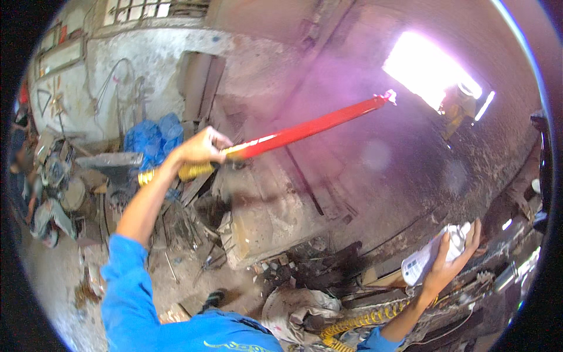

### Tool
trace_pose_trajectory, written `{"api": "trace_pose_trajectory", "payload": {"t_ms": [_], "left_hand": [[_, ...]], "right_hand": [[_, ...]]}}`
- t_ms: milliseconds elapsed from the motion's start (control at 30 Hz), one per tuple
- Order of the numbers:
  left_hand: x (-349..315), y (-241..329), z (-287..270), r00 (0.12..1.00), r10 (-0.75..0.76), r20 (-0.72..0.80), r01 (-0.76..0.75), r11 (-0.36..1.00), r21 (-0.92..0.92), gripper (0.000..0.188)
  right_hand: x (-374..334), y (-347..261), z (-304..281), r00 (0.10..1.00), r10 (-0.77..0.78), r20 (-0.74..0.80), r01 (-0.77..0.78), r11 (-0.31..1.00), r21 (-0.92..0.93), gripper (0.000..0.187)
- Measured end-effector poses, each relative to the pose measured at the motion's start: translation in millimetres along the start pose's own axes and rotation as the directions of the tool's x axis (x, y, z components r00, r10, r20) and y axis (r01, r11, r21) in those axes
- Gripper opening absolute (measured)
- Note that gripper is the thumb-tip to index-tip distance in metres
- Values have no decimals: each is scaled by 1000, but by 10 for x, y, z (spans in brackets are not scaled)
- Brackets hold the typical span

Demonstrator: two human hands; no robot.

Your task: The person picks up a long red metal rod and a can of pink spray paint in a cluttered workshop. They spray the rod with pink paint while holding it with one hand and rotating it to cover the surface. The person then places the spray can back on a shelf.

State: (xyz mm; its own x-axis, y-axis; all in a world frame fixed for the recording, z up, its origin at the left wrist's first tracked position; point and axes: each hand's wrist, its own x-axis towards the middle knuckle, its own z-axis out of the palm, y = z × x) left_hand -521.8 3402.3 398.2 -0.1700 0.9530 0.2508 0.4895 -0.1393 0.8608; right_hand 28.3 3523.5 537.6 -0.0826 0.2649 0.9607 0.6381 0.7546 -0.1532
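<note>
My left hand (pixel 200 148) is closed around one end of a long red bar (pixel 316 125), which slants up to the right. Close to my fingers the bar's colour turns yellow, and its far tip looks pale and uneven. Below that hand lies a ridged yellow piece (pixel 196 171); I cannot tell if it joins the bar. At the lower right, my right hand (pixel 448 267) grips a white and silver spray can (pixel 423 261), tilted, its top end up and to the right. The can is well apart from the bar. Whether a finger presses its nozzle is unclear.
A pinkish-purple haze hangs around the bar, before a bright opening (pixel 431 67). Blue plastic sheeting (pixel 153 138) and clutter lie at the left. A pale block (pixel 264 229) stands below the bar. A coiled yellow hose (pixel 369 321) and a whitish sack (pixel 293 308) are nearest me.
</note>
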Motion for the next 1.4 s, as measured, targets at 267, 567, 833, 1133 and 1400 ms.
{"api": "trace_pose_trajectory", "payload": {"t_ms": [267, 567, 833, 1133, 1400], "left_hand": [[262, 391, -239, 999, 42, 24, -42, 999, 30, 37], [311, 489, 525, 790, 488, -372, -86, 688, 720, 36], [334, 589, 670, 778, 577, -250, -99, 506, 857, 34], [251, 725, 721, 717, 667, -201, -157, 436, 886, 36], [-41, 680, 517, 661, 719, -217, -158, 417, 895, 37]], "right_hand": [[-345, 88, 46, 978, 177, 112, -188, 977, 104, 58], [-991, -753, 571, 985, 11, 170, -63, 950, 305, 69], [-1007, -1106, 824, 999, 18, 42, -29, 955, 296, 60], [-684, -958, 1184, 984, 75, 165, -144, 875, 462, 66], [214, 120, 642, 947, 311, -82, -290, 935, 206, 50]]}}
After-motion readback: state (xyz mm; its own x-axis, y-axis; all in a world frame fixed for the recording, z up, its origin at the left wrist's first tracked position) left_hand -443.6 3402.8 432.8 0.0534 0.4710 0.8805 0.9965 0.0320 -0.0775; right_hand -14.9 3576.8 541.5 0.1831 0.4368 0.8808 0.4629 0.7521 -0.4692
